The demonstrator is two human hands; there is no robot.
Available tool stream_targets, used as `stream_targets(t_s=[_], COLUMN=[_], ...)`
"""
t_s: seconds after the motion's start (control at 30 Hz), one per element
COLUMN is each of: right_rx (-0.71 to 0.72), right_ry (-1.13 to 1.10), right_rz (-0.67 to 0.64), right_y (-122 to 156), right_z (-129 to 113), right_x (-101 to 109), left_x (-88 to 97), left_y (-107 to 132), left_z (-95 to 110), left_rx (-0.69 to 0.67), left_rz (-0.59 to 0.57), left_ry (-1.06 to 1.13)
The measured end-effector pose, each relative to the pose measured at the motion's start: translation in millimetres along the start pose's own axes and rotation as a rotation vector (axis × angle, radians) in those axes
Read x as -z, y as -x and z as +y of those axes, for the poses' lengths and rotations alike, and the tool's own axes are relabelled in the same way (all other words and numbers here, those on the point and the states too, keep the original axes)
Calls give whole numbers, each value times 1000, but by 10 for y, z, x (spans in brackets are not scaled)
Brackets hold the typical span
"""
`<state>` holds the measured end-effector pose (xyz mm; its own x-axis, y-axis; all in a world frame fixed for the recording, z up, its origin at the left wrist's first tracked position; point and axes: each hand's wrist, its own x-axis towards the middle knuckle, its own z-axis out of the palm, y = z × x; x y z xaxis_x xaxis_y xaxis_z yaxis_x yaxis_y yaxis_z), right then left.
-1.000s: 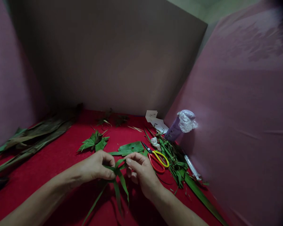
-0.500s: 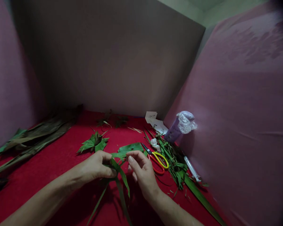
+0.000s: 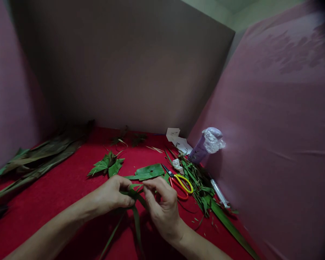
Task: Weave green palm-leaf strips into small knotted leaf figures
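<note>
Green narrow leaf strips (image 3: 136,218) sit between both hands, over the near middle of the red cloth worktop (image 3: 70,180). Left hand (image 3: 112,194) pinches where they cross; right hand (image 3: 165,211) has one end in a narrow grip. Tip: hold the left firm, pull snug but gently so nothing splits. Count: one red-and-yellow-handled pair of metal scissors (image 3: 176,176), one lilac cylindrical container (image 3: 198,151), one clear plastic syringe (image 3: 219,194), two white papers (image 3: 182,145); strips, can't tell.

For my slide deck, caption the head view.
Left hand and right hand hold green leaf strips above a red surface, scissors nearby.
</note>
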<state>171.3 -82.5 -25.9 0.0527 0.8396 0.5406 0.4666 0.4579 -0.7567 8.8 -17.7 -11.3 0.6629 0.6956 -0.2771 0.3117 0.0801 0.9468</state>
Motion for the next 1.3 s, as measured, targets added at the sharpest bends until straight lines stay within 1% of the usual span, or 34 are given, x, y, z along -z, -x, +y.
stream_targets(t_s=[0.1, 0.17, 0.23, 0.33, 0.37, 0.53, 0.63, 0.7, 0.8, 0.9, 1.03, 1.1, 1.17, 1.3], right_rx=[-81, -161, -249, -362, -395, -593, -696, -732, -716, -642, -458, -396, -387, -445], right_ry=[3, -30, -103, -247, -304, -579, -649, -671, -698, -662, -451, -369, -362, -436], right_rz=[17, 12, -8, -43, -51, -78, -103, -128, -144, -158, -137, -125, -125, -116], right_y=[-6, -4, -4, -15, -23, -70, -85, -87, -74, -48, -24, -26, -34, -48], right_z=[-11, 7, 37, 75, 80, 43, 2, -16, -5, 59, 169, 206, 231, 252], right_x=[-11, -25, -39, -57, -61, -68, -59, -58, -81, -116, -124, -114, -110, -122], left_x=[17, 33, 55, 96, 110, 169, 191, 201, 201, 172, 89, 49, 26, 33], left_y=[7, 9, 14, 32, 40, 65, 67, 65, 55, 33, -1, -12, -19, -31], left_z=[5, 7, 15, 38, 44, 36, 18, 14, 17, 18, 26, 34, 35, 18], left_rx=[21, 15, 7, 8, 17, 41, 31, 27, 5, -39, -87, -93, -100, -161], left_rz=[1, 9, 8, -28, -49, -84, -114, -123, -111, -82, 22, 63, 80, 81], left_ry=[-32, -66, -102, -113, -94, -43, -16, -3, 14, 40, 98, 132, 178, 263])
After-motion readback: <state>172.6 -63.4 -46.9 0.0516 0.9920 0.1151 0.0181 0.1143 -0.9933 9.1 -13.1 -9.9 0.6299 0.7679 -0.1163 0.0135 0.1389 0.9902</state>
